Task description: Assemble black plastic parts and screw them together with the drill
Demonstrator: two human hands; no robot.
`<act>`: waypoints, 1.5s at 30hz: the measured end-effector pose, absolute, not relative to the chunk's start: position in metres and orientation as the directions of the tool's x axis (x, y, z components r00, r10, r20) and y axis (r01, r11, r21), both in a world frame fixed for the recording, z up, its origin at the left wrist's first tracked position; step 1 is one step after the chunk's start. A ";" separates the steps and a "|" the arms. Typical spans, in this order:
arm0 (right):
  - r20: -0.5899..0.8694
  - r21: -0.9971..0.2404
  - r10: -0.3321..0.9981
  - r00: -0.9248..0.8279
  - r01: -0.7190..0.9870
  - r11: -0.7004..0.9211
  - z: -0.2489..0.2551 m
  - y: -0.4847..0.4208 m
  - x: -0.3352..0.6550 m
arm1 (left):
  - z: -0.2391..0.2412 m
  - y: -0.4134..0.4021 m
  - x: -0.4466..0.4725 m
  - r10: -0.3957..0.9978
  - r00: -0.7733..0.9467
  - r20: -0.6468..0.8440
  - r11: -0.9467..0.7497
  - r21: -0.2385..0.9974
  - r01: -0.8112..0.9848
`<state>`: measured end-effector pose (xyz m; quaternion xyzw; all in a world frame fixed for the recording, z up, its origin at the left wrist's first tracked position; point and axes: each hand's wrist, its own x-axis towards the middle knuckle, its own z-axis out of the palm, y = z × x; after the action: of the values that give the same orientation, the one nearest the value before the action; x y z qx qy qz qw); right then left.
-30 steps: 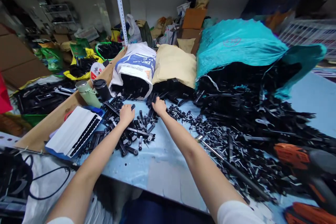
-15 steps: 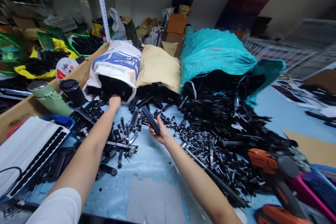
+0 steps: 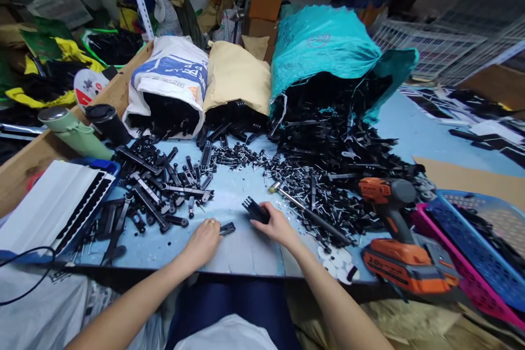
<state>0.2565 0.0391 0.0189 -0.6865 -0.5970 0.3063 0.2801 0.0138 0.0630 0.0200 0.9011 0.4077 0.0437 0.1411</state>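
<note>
Near the table's front edge, my left hand is closed on a small flat black part, held low over the grey cardboard sheet. Just to the right, my right hand grips a longer black plastic piece with several prongs at its upper end. The two parts are apart, with a short gap between them. Loose black levers lie beyond my left hand. Past my right hand rests a hammer beside a heap of small black parts and screws.
A white bag, a beige bag and a teal bag lie open at the back, with black parts spilling out. An orange cordless drill stands at right beside a blue basket. A green bottle leans at left.
My left hand has left the white bag's mouth and come to the front edge with a small black part. My right hand has come nearer too, and its piece now shows prongs.
</note>
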 end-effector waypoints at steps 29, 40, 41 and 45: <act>-0.184 -0.952 0.983 -0.005 -0.248 -0.179 0.038 0.006 0.205 | 0.048 0.029 0.050 0.928 0.370 0.037 -0.116 0.974 0.196; 0.295 -0.850 0.949 -0.110 0.424 0.314 0.064 0.000 0.220 | 0.052 0.013 0.055 0.844 0.237 0.482 -0.536 0.773 0.339; 0.308 -0.847 0.946 -0.096 0.426 0.319 0.064 -0.002 0.215 | 0.052 0.012 0.058 0.837 0.200 0.509 -0.546 0.770 0.330; 0.340 -0.869 0.940 -0.004 0.382 0.316 0.057 -0.010 0.195 | 0.055 0.014 0.063 0.813 0.134 0.567 -0.578 0.756 0.308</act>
<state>0.1947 -0.0097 0.0565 -0.5100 -0.6482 0.2865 0.4875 0.0626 0.0139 0.0553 0.7140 0.3923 0.5282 0.2392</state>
